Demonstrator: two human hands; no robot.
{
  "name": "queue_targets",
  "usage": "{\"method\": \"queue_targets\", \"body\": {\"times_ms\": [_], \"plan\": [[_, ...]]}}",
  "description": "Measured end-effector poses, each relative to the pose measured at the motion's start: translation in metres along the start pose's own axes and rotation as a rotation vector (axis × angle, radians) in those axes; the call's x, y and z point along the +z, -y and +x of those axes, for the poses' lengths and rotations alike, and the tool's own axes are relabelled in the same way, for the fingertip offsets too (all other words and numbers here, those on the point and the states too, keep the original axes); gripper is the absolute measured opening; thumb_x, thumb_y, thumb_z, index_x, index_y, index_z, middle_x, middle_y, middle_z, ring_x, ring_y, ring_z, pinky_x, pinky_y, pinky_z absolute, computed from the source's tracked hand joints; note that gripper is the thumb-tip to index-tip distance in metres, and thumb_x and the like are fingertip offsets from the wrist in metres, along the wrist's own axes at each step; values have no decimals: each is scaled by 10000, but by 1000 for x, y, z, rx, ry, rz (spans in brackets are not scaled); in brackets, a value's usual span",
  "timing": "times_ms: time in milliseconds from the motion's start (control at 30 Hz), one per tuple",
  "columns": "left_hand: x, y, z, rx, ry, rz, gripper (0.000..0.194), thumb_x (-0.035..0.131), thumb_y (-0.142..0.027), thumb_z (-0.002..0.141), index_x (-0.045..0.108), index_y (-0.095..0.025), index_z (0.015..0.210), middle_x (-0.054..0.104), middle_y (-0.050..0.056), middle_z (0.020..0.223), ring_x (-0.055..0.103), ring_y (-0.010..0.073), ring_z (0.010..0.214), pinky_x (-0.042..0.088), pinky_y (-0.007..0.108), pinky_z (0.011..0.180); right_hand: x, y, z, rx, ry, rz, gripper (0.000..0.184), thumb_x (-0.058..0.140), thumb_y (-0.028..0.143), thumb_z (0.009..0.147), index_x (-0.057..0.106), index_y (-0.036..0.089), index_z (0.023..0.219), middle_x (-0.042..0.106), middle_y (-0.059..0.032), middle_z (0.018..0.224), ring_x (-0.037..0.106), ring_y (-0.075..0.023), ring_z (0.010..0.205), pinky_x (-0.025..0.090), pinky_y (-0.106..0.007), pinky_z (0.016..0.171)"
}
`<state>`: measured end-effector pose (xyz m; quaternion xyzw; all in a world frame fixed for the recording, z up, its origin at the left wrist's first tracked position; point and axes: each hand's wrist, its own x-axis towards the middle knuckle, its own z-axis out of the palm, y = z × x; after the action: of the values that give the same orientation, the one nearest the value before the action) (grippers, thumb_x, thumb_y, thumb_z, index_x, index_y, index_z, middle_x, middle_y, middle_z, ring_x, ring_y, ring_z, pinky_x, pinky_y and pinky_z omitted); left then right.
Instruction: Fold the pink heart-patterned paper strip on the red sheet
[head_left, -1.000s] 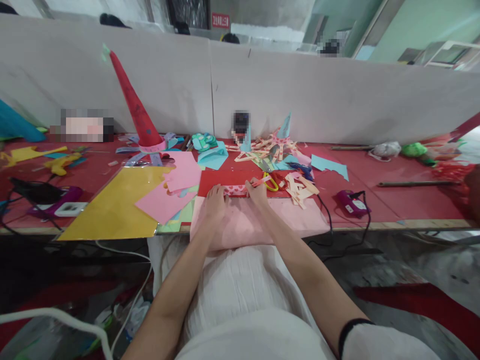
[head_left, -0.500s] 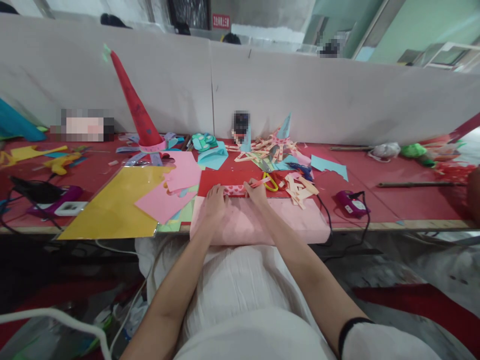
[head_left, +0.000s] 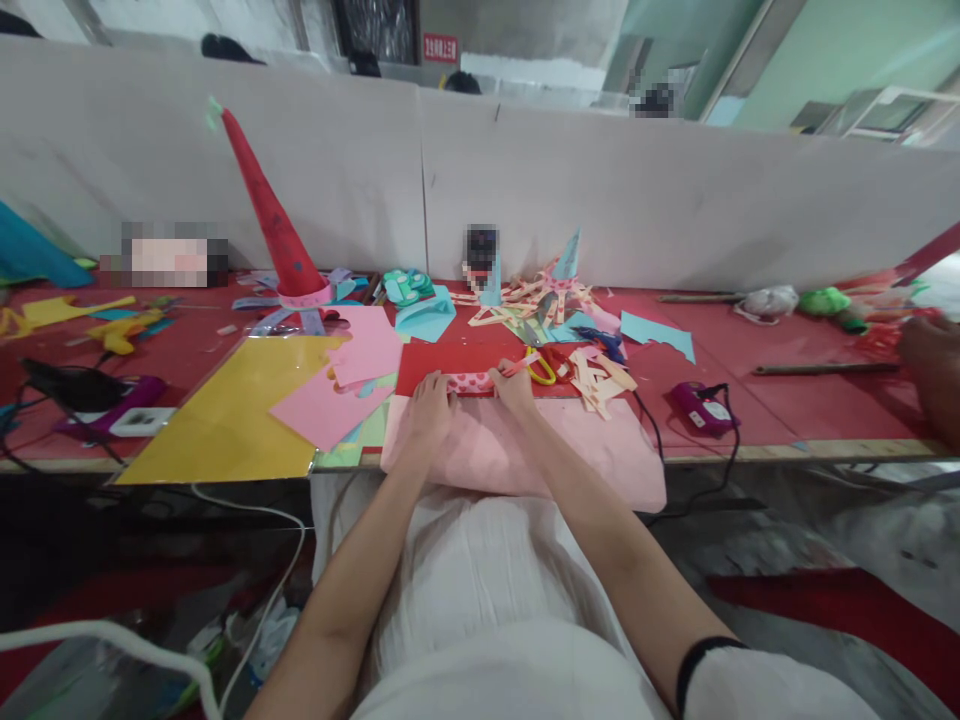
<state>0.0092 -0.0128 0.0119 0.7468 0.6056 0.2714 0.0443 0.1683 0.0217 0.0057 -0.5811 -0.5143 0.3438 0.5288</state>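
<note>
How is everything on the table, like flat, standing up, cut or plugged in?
left hand: fingers on the strip
right hand: curled around a pink stick
strip: flat on the red paper
red paper: flat
red cone: standing
yellow sheet: flat
pink papers: cut, notched edges
scissors: lying down; can't tell if open
purple box: cord attached

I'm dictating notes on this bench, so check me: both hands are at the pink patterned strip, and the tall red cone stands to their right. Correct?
Not quite: the tall red cone stands to the left of both hands, as the head view shows. The left hand and right hand are indeed at the pink patterned strip.
</note>
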Motion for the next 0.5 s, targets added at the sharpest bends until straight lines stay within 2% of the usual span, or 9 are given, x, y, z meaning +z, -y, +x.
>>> {"method": "queue_targets", "body": {"times_ms": [200, 367, 500], "plan": [[4, 3, -1, 31, -26, -10, 241, 471, -161, 857, 574, -148, 1074, 583, 136, 1217, 545, 260, 1148, 451, 382, 965, 0, 2, -1, -2, -43, -37, 251, 491, 277, 667, 290, 231, 524, 381, 82, 383, 458, -98, 436, 249, -197, 424], [4, 3, 0, 35, -26, -7, 232, 471, -159, 854, 576, -155, 1061, 593, 131, 1205, 546, 261, 1148, 452, 392, 966, 0, -4, 3, -35, -85, -22, 276, 499, 263, 662, 264, 231, 522, 289, 96, 382, 387, -85, 411, 235, -198, 426], [3, 3, 0, 28, -23, -1, 233, 468, -162, 854, 577, -157, 1060, 602, 128, 1193, 558, 259, 1130, 447, 396, 974, 1, -12, 8, -12, -71, 31, 246, 482, 296, 690, 285, 239, 554, 312, 100, 356, 397, -98, 389, 282, -201, 439]]}}
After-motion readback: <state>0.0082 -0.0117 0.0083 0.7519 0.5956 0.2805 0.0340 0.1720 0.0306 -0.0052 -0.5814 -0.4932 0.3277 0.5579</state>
